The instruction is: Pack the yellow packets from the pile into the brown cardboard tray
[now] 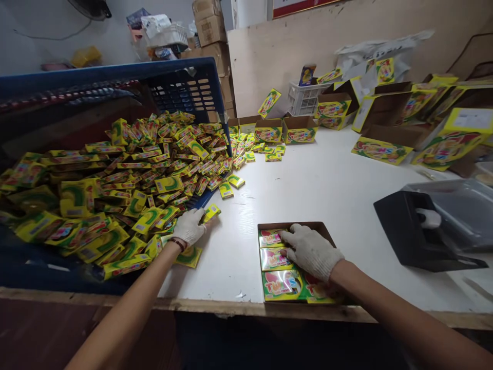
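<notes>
Clearly early in the packing, judged from the head view: small carton tray (296, 262) at 6 o'clock on the white bench (327, 190), holding only a few packets along its left side, back part bare brown card. Right hand (311, 252), gloved, spread flat and pressing on those packets (274, 259). Left hand (188, 226), gloved, at 8 o'clock, fingers closed around one yellow packet (211, 211) at the lip of the heap. Huge heap of yellow packets (127, 190) spilling from the tipped blue crate (185, 82) from 9 to 11 o'clock, so most of the work left. More printed cartons (299, 129) waiting at 12 o'clock and more at 2 o'clock. Open bench between 12 and 3 o'clock, free for moving. Black tape dispenser (416, 234) at 3 o'clock, well apart from the right hand. Tray touching the bench's near edge, little margin there.
</notes>
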{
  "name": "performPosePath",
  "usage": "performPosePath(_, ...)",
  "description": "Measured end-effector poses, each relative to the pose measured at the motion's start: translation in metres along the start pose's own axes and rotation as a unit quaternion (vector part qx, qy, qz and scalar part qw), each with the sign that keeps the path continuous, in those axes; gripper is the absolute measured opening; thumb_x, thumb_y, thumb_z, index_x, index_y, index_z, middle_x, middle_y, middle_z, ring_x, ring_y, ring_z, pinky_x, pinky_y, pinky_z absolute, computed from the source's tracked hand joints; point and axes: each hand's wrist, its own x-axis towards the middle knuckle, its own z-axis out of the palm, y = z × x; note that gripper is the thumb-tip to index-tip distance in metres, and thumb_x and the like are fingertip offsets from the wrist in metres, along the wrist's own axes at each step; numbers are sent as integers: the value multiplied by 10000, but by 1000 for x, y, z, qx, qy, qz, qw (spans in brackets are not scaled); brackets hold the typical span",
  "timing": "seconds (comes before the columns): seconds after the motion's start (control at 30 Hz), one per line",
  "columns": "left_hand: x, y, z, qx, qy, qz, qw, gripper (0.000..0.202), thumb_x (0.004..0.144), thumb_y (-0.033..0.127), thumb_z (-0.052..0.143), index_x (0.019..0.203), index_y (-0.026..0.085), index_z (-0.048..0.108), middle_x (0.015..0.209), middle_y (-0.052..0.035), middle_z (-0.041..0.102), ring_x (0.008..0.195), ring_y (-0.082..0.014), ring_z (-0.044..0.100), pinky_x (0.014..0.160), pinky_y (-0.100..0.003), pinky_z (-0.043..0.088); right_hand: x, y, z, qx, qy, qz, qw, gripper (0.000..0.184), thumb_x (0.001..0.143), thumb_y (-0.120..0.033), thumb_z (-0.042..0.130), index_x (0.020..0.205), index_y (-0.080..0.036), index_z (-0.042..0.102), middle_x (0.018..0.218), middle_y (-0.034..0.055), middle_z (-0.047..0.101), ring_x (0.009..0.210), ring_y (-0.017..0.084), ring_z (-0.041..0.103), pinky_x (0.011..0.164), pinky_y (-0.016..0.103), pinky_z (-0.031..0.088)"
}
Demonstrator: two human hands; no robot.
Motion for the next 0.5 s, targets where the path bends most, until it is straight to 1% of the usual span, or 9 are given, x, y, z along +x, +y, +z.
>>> performPosePath(0.1,-17,41,-4,-164,18,35,986,473,871,420,508,1261,152,518,1069,-91,643,963,-214,612,859,-333,487,-11,2,-3,72,158,-48,984,340,920,-189,487,1238,-156,603,1147,151,616,1059,253,589,904,393,490)
performPosePath(0.13,-26,59,-8,-255,5,63,965,487,877,437,503,1276,157,512,1060,-76,652,943,-201,619,842,-319,498,-15,-1,-6,76,220,-80,969,378,916,-166,483,1284,-154,568,1220,163,591,1125,257,562,940,404,478)
performPosePath(0.2,-44,95,-17,-420,-51,136,896,455,856,458,555,1207,169,581,1019,-56,671,901,-196,626,809,-311,512,-21,-9,-19,45,296,-161,940,404,911,-164,509,1312,-182,547,1316,168,542,1211,278,503,980,442,447)
performPosePath(0.27,-60,126,-27,-501,-116,207,832,375,855,454,581,1099,179,655,996,-52,687,899,-204,627,807,-315,518,-23,-17,-33,11,280,-234,931,313,923,-188,522,1223,-215,607,1235,140,597,1135,271,536,943,436,446)
performPosePath(0.33,-70,138,-34,-527,-144,234,804,363,900,452,517,1097,192,675,1048,-67,694,961,-225,631,863,-346,517,-23,-15,-43,24,220,-251,942,238,935,-171,494,1115,-209,645,1052,103,655,957,222,584,852,372,462)
performPosePath(0.37,-73,136,-36,-524,-135,222,811,386,908,462,495,1138,204,667,1107,-77,689,1012,-242,629,907,-370,508,-22,-9,-46,46,190,-230,953,231,930,-150,482,1088,-194,645,992,92,660,894,204,588,810,342,462)
performPosePath(0.4,-74,126,-35,-502,-112,198,834,419,899,473,502,1196,215,644,1184,-89,670,1074,-261,616,957,-395,490,-22,-1,-47,68,163,-193,965,234,917,-128,477,1078,-177,639,969,90,661,865,195,589,783,322,459)
performPosePath(0.43,-74,111,-34,-455,-80,173,870,462,869,476,540,1248,222,614,1258,-101,639,1134,-281,595,1002,-417,466,-23,8,-46,85,136,-145,976,245,901,-109,473,1079,-165,631,975,94,662,865,194,593,773,311,453)
performPosePath(0.5,-73,69,-27,-290,-17,129,948,554,781,409,637,1296,214,576,1360,-127,573,1251,-318,522,1078,-458,397,-26,27,-42,86,74,-47,992,247,880,-92,464,1053,-155,628,988,103,670,873,202,603,756,303,434)
